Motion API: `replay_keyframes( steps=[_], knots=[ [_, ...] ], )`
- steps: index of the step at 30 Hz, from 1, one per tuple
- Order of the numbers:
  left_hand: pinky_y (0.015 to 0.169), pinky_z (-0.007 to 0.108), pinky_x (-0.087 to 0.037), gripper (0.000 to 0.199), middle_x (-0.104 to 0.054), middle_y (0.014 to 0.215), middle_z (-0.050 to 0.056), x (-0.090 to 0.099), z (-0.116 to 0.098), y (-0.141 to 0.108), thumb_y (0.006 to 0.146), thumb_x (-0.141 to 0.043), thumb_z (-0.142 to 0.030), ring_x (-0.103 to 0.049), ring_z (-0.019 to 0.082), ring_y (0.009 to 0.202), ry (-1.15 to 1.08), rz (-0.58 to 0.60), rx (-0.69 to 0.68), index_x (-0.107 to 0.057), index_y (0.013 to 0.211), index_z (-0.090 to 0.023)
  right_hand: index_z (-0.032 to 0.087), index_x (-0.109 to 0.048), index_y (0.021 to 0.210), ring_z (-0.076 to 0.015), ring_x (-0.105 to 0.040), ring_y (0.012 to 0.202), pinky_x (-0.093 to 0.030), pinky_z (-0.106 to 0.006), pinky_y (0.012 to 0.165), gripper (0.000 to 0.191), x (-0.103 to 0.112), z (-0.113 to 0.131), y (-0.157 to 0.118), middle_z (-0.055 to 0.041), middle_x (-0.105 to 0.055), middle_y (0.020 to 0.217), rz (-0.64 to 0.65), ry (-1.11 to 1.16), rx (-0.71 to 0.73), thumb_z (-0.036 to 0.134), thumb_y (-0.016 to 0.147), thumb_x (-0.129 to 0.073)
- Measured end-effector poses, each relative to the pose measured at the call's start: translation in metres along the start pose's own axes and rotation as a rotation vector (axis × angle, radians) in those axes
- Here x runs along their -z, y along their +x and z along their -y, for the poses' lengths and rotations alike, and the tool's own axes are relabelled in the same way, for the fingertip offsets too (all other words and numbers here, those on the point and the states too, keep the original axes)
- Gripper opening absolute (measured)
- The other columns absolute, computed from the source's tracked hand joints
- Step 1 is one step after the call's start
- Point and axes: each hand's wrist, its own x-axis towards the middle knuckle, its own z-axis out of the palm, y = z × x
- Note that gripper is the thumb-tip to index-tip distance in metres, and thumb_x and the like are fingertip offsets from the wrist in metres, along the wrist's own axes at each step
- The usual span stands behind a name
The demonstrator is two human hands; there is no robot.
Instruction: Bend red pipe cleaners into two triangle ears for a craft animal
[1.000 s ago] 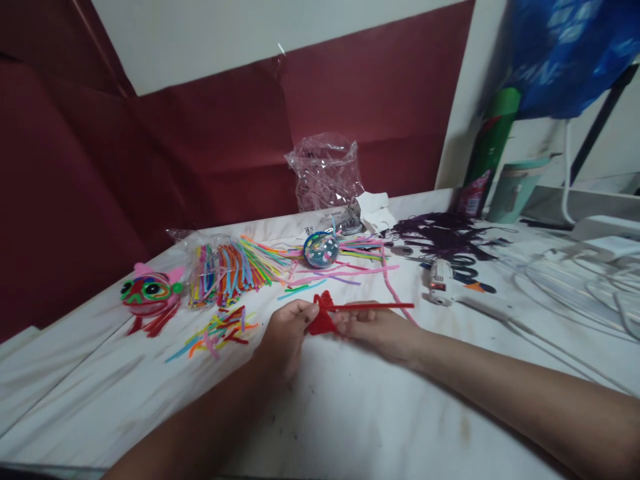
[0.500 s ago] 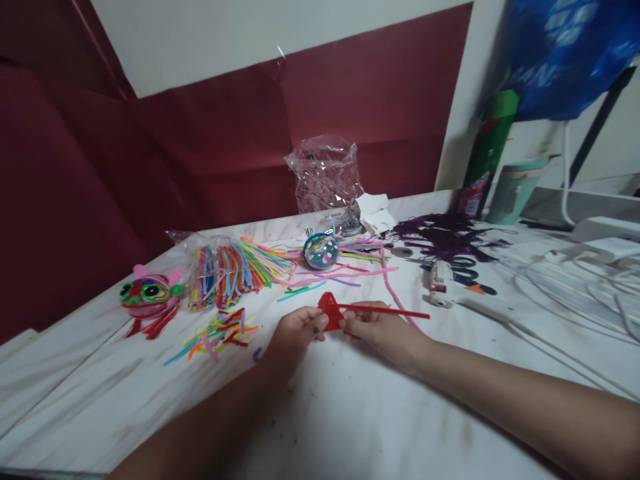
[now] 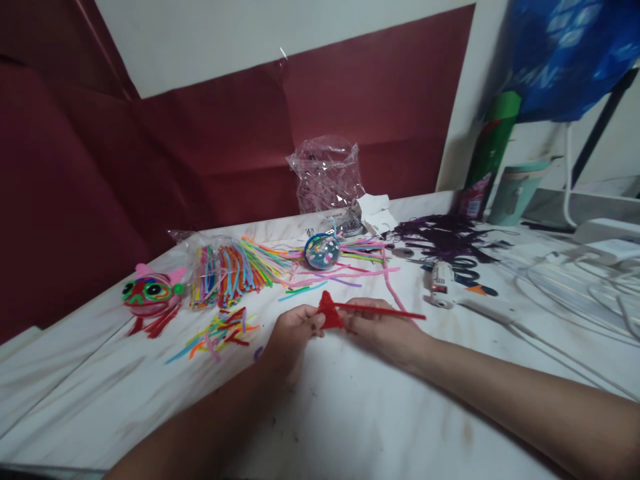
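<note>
A red pipe cleaner (image 3: 329,312), bent into a small triangle with a straight tail pointing right, is held just above the table. My left hand (image 3: 299,328) pinches the triangle's left edge between thumb and fingers. On the other side, my right hand (image 3: 373,325) grips its right edge, fingers closed, with the tail running over them. Behind the hands sits a dark blue ball (image 3: 321,252) with coloured spots. Loose pink, green and purple pipe cleaners lie between the ball and my hands.
A pink animal figure (image 3: 151,297) stands at the left, beside bundled pipe cleaners (image 3: 235,270) and cut pieces (image 3: 223,333). To the right lie a glue gun (image 3: 443,283), scissors (image 3: 465,269), purple strands (image 3: 440,233) and white cables (image 3: 575,283). A green cup (image 3: 517,193) stands behind.
The red triangle has turned slightly in my fingers, and its tail's tip has shifted a little left. Both hands keep their hold.
</note>
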Motion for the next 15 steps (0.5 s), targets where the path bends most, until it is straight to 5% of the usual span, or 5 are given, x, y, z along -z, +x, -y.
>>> replay_keyframes(
  steps=[8, 15],
  knots=[
    [0.058, 0.023, -0.034, 0.013, -0.052, 0.052, -0.003, 0.001, -0.004, -0.001, 0.062, -0.062, -0.027, -0.044, 0.01, 0.052, 0.075, 0.016, -0.02, -0.057, 0.06, -0.015, 0.013, -0.062, 0.064, -0.0106, -0.05, 0.052, -0.037, -0.025, 0.054, 0.037, 0.015, 0.011, 0.011, -0.0018, -0.059, 0.056, -0.038, 0.091, -0.065, 0.05, 0.068, -0.064],
    [0.061, 0.024, -0.036, 0.016, -0.058, 0.059, 0.0, 0.0, 0.0, -0.002, 0.064, -0.064, -0.029, -0.048, 0.011, 0.056, 0.091, 0.11, 0.013, -0.06, 0.064, -0.014, 0.013, -0.063, 0.065, -0.0076, -0.049, 0.049, -0.036, -0.022, 0.053, 0.028, 0.009, 0.007, 0.002, 0.0017, -0.061, 0.055, 0.078, 0.014, -0.096, 0.038, 0.059, -0.075]
  ],
)
